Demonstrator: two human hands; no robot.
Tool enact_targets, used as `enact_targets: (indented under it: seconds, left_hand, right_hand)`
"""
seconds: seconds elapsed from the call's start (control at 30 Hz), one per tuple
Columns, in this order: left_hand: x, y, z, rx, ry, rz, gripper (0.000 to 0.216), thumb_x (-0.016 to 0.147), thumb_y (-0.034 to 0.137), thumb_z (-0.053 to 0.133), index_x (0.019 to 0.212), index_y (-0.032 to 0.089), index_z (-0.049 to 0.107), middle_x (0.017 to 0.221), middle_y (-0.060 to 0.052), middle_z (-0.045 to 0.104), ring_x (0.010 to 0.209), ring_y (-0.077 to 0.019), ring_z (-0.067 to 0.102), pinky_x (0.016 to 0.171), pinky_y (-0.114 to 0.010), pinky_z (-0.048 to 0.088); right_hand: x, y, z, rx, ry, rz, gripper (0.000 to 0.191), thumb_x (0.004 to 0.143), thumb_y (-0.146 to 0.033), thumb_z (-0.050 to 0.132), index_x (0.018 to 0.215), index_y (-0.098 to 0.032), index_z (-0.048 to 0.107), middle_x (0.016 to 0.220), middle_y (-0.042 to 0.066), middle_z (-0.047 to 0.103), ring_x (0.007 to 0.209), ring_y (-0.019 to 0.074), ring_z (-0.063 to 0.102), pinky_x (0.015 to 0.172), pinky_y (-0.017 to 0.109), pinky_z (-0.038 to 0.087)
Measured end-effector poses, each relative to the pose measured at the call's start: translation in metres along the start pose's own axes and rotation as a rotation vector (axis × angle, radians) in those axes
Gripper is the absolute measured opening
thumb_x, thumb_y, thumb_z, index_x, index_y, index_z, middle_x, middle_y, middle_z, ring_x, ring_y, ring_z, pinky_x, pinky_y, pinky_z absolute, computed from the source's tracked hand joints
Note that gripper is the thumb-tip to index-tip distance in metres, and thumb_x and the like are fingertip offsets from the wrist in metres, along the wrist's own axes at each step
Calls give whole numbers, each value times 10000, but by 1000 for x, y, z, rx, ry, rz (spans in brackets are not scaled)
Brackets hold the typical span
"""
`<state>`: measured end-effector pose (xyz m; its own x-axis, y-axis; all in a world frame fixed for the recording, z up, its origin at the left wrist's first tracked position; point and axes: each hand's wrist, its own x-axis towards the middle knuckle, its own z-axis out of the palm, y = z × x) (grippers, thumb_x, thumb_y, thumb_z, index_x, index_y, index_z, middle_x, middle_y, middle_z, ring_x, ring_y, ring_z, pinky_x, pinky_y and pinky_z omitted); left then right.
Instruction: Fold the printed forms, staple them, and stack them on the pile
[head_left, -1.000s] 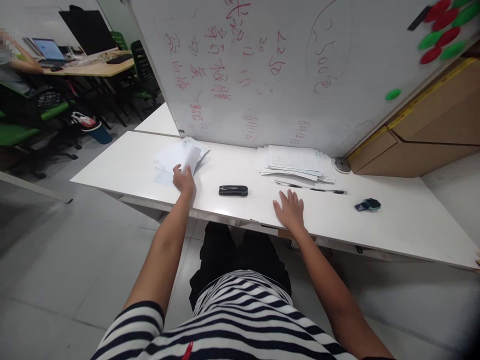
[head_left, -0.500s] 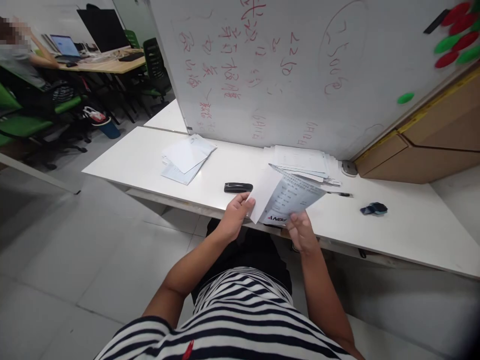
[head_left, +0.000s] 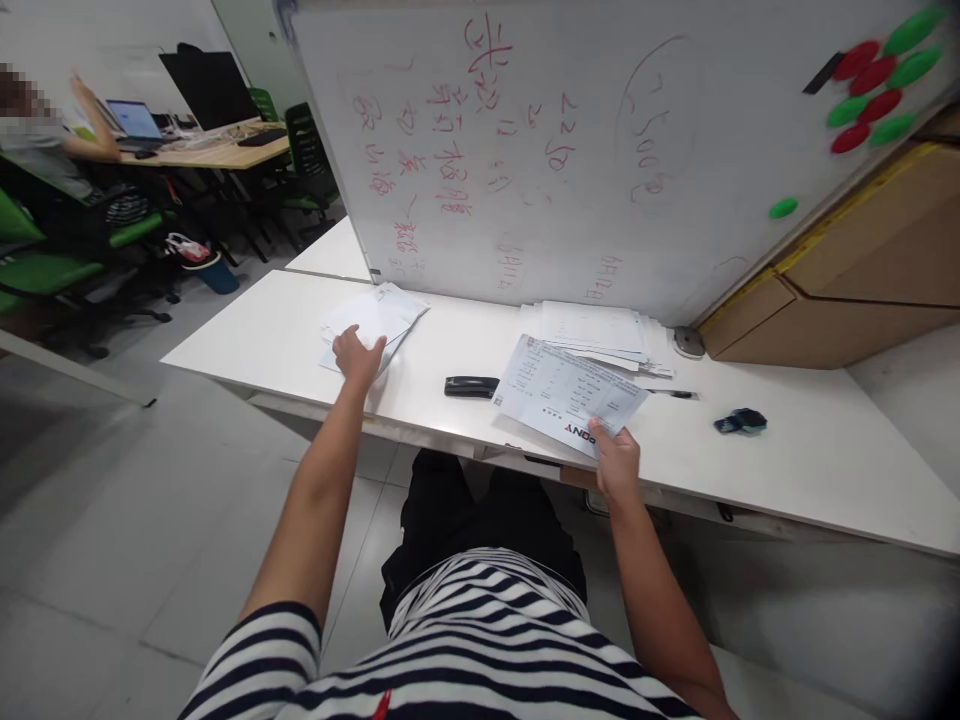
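My left hand (head_left: 358,357) is over the loose pile of papers (head_left: 405,305) on the left part of the white table. Its thumb and fingers are spread; whether they touch the top sheet is unclear. In my right hand (head_left: 619,462) is a printed sheet of paper (head_left: 555,390) with dark lettering, pinched at its lower right corner and tilted above the table's front edge. Behind that sheet lies a black stapler (head_left: 469,387), its right end covered. A stack of papers (head_left: 592,330) rests farther back, against the whiteboard.
The white table (head_left: 247,330) runs along a whiteboard (head_left: 480,130) with red writing and magnets. To the right are a dark pen (head_left: 679,394), a small dark blue object (head_left: 740,420) and cardboard boxes (head_left: 840,300). A person (head_left: 45,150) sits at a desk at far left.
My left hand has let go of the sheet's left side and moved left to the loose pile. The printed sheet, folded or overlapped before, now lies flatter in my right hand alone.
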<state>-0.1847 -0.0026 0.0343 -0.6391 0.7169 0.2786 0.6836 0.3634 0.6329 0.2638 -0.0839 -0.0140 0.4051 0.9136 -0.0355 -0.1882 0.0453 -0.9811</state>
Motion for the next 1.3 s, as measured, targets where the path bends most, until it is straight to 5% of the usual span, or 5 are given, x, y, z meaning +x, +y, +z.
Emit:
enact_targets:
  seconds: [0.13, 0.53, 0.7, 1.0, 1.3]
  left_hand:
    - [14, -30, 9, 229, -225, 202, 778, 773, 511, 613, 1411, 145, 358, 1469, -190, 394, 1398, -361, 278, 1115, -521, 221]
    - [-6, -29, 7, 225, -84, 186, 423, 955, 398, 276, 1078, 200, 629, 1028, -129, 685, 976, -277, 617, 844, -372, 429]
    - [-14, -14, -8, -36, -58, 86, 317, 902, 395, 438, 963, 184, 666, 985, -83, 707, 946, -217, 630, 861, -313, 450]
    - [-165, 65, -67, -842, -160, 159, 236, 704, 430, 739, 713, 208, 658, 699, 2, 641, 704, -157, 625, 687, -286, 515]
    - [-245, 27, -28, -982, -446, -396, 291, 744, 493, 693, 710, 211, 631, 648, 20, 604, 518, -93, 522, 466, -222, 437]
  right_hand:
    - [7, 8, 1, -43, -6, -2, 447, 721, -397, 733, 1081, -138, 672, 1096, 98, 709, 1091, 253, 629, 1017, 481, 446]
    - [6, 16, 1, -9, 94, -51, 475, 726, -427, 728, 1092, -135, 650, 1133, 98, 690, 1144, 247, 597, 1069, 478, 389]
    - [1, 5, 2, 55, 29, -7, 510, 676, -429, 768, 1085, -143, 661, 1118, 91, 703, 1130, 259, 606, 1064, 498, 390]
    - [-71, -39, 7, 118, -229, 62, 486, 773, -364, 717, 1219, -200, 617, 1237, 80, 654, 1175, 230, 582, 1093, 461, 374]
    - [-99, -12, 8, 167, -212, 304, 439, 739, -352, 754, 1137, -192, 658, 1123, 72, 711, 1094, 255, 635, 1038, 492, 434]
